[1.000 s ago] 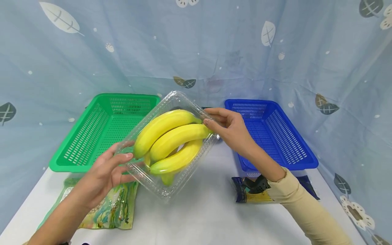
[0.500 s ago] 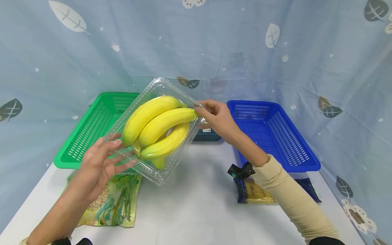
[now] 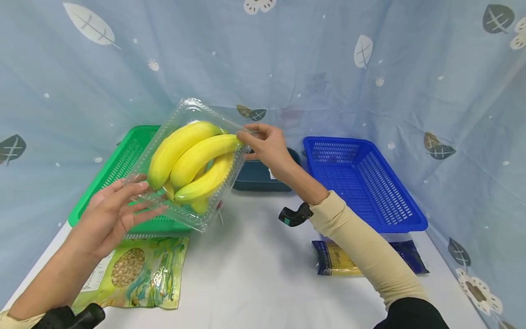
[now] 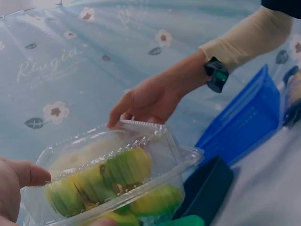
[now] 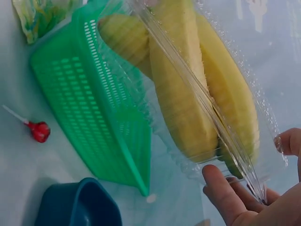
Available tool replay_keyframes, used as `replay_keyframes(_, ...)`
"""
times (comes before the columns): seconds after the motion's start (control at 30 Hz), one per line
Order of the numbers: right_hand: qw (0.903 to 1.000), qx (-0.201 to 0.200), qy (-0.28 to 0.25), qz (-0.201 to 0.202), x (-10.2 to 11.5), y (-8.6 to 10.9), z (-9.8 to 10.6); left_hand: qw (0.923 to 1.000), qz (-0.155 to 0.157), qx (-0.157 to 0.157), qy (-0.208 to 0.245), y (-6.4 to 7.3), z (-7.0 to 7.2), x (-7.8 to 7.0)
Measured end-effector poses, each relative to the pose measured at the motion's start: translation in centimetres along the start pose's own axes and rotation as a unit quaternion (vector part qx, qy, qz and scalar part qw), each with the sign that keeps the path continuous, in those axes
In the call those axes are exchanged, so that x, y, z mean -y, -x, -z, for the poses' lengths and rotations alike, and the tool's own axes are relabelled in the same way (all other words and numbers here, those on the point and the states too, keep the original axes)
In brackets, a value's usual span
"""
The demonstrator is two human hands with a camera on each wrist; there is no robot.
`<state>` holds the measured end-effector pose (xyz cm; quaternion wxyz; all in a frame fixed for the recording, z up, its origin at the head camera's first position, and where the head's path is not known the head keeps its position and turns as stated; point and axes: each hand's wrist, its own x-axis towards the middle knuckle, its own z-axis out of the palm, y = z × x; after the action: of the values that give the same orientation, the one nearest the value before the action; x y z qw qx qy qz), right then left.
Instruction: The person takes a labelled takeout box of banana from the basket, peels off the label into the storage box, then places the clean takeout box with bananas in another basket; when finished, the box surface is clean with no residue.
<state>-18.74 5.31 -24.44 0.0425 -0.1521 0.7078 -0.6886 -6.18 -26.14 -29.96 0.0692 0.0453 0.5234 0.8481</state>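
Note:
A clear plastic clamshell box [image 3: 201, 223] with several yellow bananas [image 3: 201, 157] inside is tilted in the air, overlapping the green basket [image 3: 104, 180] in the head view. At its lower left corner, my left hand [image 3: 111, 210] grips the box, thumb above and fingers beneath. My right hand [image 3: 267, 146] pinches the opposite, upper right end. Through the lid, the left wrist view shows the bananas' greenish ends [image 4: 108, 174]. In the right wrist view, fingertips [image 5: 218, 186] of the right hand sit against the box's edge.
A dark teal bin [image 3: 260, 180] stands at the back, and a blue basket [image 3: 370, 183] at the right. A beans bag [image 3: 135, 274] lies front left, and a blue-and-yellow packet [image 3: 339, 259] lies right, under the right sleeve. A red lollipop [image 5: 40, 132] lies by the green basket.
Both hands have carried the banana box left and somewhat up, from between the baskets to across the green one. The teal bin behind has come into view.

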Motion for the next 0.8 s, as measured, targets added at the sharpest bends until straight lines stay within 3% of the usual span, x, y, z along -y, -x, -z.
replay_keyframes(0.3, 0.9994, -0.022, -0.023, 0.010, -0.3, -2.9, -2.4, 0.9974, -0.003, 0.021, 0.068, -0.6, 1.5, -0.9)
replay_keyframes(0.5, 0.9992, -0.027, -0.023, -0.020, -0.1, -4.6, -4.1, 0.9959, 0.006, -0.002, 0.091, -0.8, 3.3, -1.3)
replay_keyframes(0.67, 0.9988, -0.014, -0.003, -0.046, -0.2, -6.1, -5.6, 0.9954, 0.044, -0.039, 0.077, -0.8, 4.6, -1.5)
replay_keyframes(0.8, 0.9979, -0.004, 0.014, -0.062, -0.5, -7.1, -6.7, 0.9920, 0.059, -0.051, 0.099, -0.9, 5.5, -1.4)
